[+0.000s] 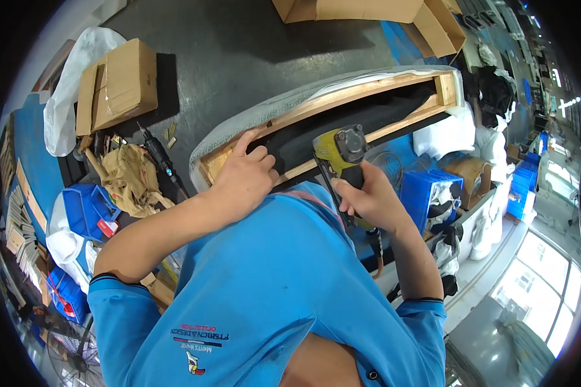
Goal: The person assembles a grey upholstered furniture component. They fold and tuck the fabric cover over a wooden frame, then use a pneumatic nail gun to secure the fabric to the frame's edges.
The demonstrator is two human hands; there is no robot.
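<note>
In front of me on the dark table lies a long wooden frame [350, 98], padded outside with light grey-green fabric [239, 124]. Black cloth [381, 113] shows inside it. My left hand [242, 184] grips the frame near its left end, the index finger reaching onto the far rail and the other fingers curled over the black cloth. In my right hand [373, 201] is a yellow and black staple gun [332, 147], held above the near rail, with an air hose [379, 255] hanging below it. Part of the near rail is hidden by my hands and the gun.
A closed cardboard box [126, 84] stands at the far left, by a power screwdriver [156, 149] and crumpled brown paper [129, 177]. An open carton [368, 9] is at the back. Blue bins [426, 193] hold things at right; another blue bin [84, 209] is at left.
</note>
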